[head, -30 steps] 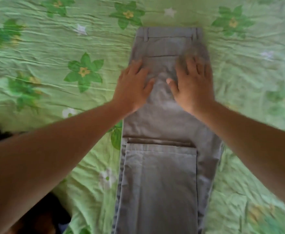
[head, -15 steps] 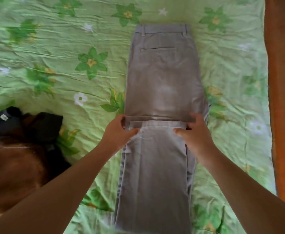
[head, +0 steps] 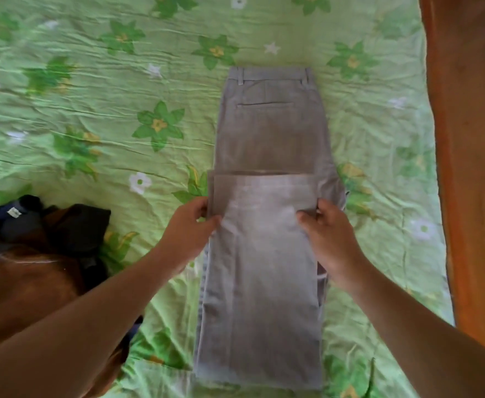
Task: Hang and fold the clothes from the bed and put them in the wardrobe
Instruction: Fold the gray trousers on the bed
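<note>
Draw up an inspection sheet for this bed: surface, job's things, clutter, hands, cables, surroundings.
Surface: green floral bedsheet, wrinkled all over.
Job's things: grey trousers lie flat, waistband at the far end, with the legs folded back on top so that their end sits well below the back pocket. A pile of clothes, dark and brown, lies on the sheet to the left, apart from the trousers.
Clutter: nothing seen.
Hands: left hand pinches the left edge of the top layer; right hand pinches the right edge, at about the same level.
Cables: nothing seen.
Surroundings: an orange-brown wooden panel runs along the right side of the bed.
</note>
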Demonstrator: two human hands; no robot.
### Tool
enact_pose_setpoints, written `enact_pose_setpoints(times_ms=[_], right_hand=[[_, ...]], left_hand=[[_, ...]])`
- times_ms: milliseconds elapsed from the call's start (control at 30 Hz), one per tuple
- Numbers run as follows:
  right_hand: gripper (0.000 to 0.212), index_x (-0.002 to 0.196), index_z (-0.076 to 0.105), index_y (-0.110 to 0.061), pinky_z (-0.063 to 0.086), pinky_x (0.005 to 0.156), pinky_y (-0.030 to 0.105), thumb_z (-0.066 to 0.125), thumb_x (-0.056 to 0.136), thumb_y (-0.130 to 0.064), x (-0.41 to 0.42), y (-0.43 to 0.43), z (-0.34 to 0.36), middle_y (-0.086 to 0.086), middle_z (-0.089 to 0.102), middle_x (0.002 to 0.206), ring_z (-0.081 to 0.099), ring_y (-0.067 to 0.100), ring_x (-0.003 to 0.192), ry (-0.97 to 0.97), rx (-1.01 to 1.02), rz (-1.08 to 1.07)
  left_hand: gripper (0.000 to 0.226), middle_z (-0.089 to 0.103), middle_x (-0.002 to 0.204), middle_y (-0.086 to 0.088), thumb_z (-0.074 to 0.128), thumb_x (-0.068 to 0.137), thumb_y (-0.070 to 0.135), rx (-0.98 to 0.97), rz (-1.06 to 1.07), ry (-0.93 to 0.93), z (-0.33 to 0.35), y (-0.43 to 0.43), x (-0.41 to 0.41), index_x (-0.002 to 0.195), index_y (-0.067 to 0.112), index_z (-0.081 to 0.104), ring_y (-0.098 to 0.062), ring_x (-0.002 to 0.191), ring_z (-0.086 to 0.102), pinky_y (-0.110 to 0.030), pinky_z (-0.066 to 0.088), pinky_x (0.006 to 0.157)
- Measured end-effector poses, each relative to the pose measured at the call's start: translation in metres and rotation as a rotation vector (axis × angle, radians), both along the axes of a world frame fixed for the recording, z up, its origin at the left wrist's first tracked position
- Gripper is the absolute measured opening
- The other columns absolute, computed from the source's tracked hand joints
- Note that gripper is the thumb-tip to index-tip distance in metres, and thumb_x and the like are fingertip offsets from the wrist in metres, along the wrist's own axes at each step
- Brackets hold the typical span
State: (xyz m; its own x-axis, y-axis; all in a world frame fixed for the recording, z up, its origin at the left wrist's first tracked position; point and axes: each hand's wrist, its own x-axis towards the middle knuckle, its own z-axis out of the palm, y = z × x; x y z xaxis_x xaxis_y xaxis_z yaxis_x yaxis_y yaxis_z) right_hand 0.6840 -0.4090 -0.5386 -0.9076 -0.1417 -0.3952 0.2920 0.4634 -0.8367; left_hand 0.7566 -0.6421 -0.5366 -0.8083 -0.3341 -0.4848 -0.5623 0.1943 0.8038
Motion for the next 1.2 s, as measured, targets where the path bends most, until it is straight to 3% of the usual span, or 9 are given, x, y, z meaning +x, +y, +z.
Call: enact_pose_setpoints(times_ms=[100, 167, 333, 467, 633, 800, 967, 1067, 1200], right_hand=[[0.028, 0.093, 0.069, -0.012, 0.053, 0.069, 0.043, 0.068, 0.080, -0.037, -0.071, -0.015, 0.018, 0.012, 0.073, 0.091, 0.068, 0.029, 0.079, 0.016, -0.119, -0.103], [0.037, 0.100, 0.070, -0.021, 0.053, 0.072, 0.041, 0.067, 0.081, -0.053, -0.100, -0.017, 0.016, 0.012, 0.074, 0.105, 0.071, 0.027, 0.089, -0.215, -0.208, -0.128], [0.027, 0.111, 0.068, -0.013, 0.052, 0.072, 0.035, 0.060, 0.099, -0.036, -0.036, 0.017, -0.016, 0.008, 0.075, 0.105, 0.071, 0.023, 0.094, -0.674, -0.107, -0.047], [0.018, 0.105, 0.069, -0.008, 0.056, 0.077, 0.040, 0.062, 0.097, -0.022, 0.026, 0.050, -0.020, 0.011, 0.072, 0.092, 0.068, 0.027, 0.084, -0.713, -0.127, -0.102], [0.017, 0.111, 0.070, -0.012, 0.057, 0.091, 0.049, 0.067, 0.094, -0.013, 0.090, 0.064, -0.012, 0.009, 0.078, 0.101, 0.075, 0.027, 0.094, -0.679, -0.064, 0.013], [0.016, 0.109, 0.068, -0.018, 0.055, 0.088, 0.036, 0.068, 0.094, -0.013, 0.122, 0.068, -0.011, 0.000, 0.075, 0.104, 0.072, 0.018, 0.097, -0.506, 0.071, 0.143], [0.017, 0.107, 0.065, -0.010, 0.052, 0.090, 0.046, 0.066, 0.093, -0.020, 0.134, 0.066, -0.025, 0.011, 0.070, 0.104, 0.067, 0.029, 0.097, -0.412, 0.183, 0.146], [0.020, 0.107, 0.067, -0.016, 0.054, 0.091, 0.047, 0.069, 0.088, -0.020, 0.149, 0.074, -0.029, 0.008, 0.072, 0.104, 0.067, 0.027, 0.097, -0.467, 0.169, 0.124], [0.023, 0.103, 0.069, -0.022, 0.055, 0.095, 0.049, 0.071, 0.087, -0.005, 0.194, 0.090, -0.028, 0.006, 0.074, 0.105, 0.070, 0.028, 0.101, -0.638, 0.089, 0.067]], left_hand=[[0.020, 0.074, 0.092, -0.002, 0.067, 0.092, 0.008, 0.177, 0.108, 0.076, 0.018, -0.021, -0.069, 0.106, 0.022, 0.066, -0.016, 0.080, 0.070, -0.038, 0.057, 0.072], [0.029, 0.073, 0.101, -0.003, 0.069, 0.092, 0.017, 0.318, 0.168, -0.006, 0.010, -0.033, -0.099, 0.119, 0.023, 0.060, -0.018, 0.085, 0.070, -0.043, 0.058, 0.077], [0.042, 0.063, 0.127, -0.008, 0.075, 0.085, 0.034, 0.312, 0.093, -0.352, -0.023, -0.024, -0.045, 0.123, 0.024, 0.060, -0.030, 0.119, 0.057, -0.046, 0.052, 0.085], [0.018, 0.069, 0.110, -0.003, 0.069, 0.092, 0.018, 0.331, 0.020, -0.421, -0.020, 0.001, 0.036, 0.109, 0.019, 0.064, -0.022, 0.105, 0.063, -0.037, 0.049, 0.081], [0.027, 0.076, 0.106, -0.008, 0.062, 0.091, -0.003, 0.372, 0.040, -0.398, -0.024, 0.022, 0.113, 0.113, 0.014, 0.066, -0.026, 0.101, 0.072, -0.048, 0.057, 0.092], [0.016, 0.076, 0.093, -0.005, 0.065, 0.093, 0.011, 0.241, 0.049, -0.322, -0.033, 0.026, 0.131, 0.105, 0.019, 0.070, -0.023, 0.089, 0.068, -0.037, 0.050, 0.073], [0.012, 0.074, 0.091, -0.004, 0.066, 0.092, 0.011, 0.184, 0.027, -0.313, -0.037, 0.030, 0.138, 0.100, 0.018, 0.072, -0.024, 0.089, 0.069, -0.044, 0.055, 0.077], [0.013, 0.075, 0.095, -0.007, 0.066, 0.093, 0.009, 0.200, 0.019, -0.342, -0.033, 0.034, 0.158, 0.103, 0.015, 0.071, -0.025, 0.092, 0.070, -0.043, 0.056, 0.081], [0.017, 0.072, 0.093, -0.010, 0.063, 0.094, 0.002, 0.289, 0.015, -0.413, -0.027, 0.047, 0.204, 0.108, 0.010, 0.068, -0.017, 0.081, 0.069, -0.027, 0.056, 0.062]])
